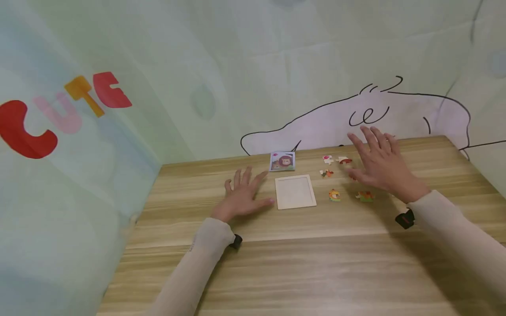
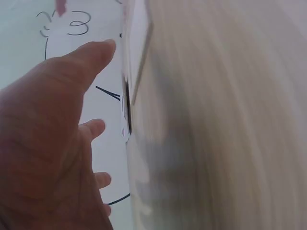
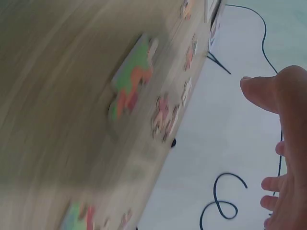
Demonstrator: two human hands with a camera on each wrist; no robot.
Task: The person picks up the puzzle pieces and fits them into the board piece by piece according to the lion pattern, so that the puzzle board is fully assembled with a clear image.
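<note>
Left hand [image 1: 243, 197]: empty, spread.
Right hand [image 1: 381, 169]: likewise.
Puzzle tray [image 1: 295, 192]: between them.
Jigsaw pieces [image 1: 334, 196]: near right hand, could scatter if brushed.

The left sleeve [image 1: 193, 267] and right sleeve [image 1: 460, 237] are long and pale. The left wrist piece [image 1: 236, 242] is black, and the right wrist piece [image 1: 404, 219] is black with some red.
</note>
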